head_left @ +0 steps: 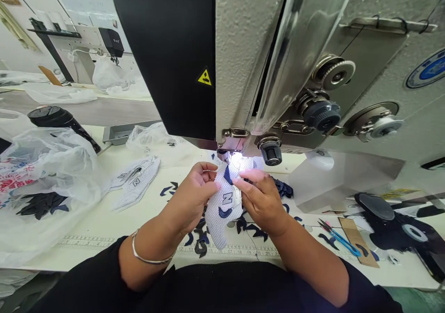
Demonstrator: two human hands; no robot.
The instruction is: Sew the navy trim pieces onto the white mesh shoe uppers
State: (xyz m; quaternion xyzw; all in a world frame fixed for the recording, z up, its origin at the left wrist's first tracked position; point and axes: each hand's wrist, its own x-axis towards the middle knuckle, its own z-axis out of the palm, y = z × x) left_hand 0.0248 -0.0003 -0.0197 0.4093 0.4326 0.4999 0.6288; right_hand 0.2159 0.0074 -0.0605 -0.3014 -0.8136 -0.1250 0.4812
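A white mesh shoe-upper piece with a navy "N" logo lies under the lit needle area of a sewing machine. My left hand pinches the piece's left edge, fingers curled on the fabric. On the other side, my right hand presses it with fingers laid over the top, close to the needle. A silver bangle circles my left wrist. Navy cut-out trim pieces lie scattered on the table beneath and around the white piece.
The grey machine head fills the upper view. More white uppers lie to the left, beside plastic bags holding dark pieces. Blue thread snips and a brown card strip rest at right. A black bottle stands at left.
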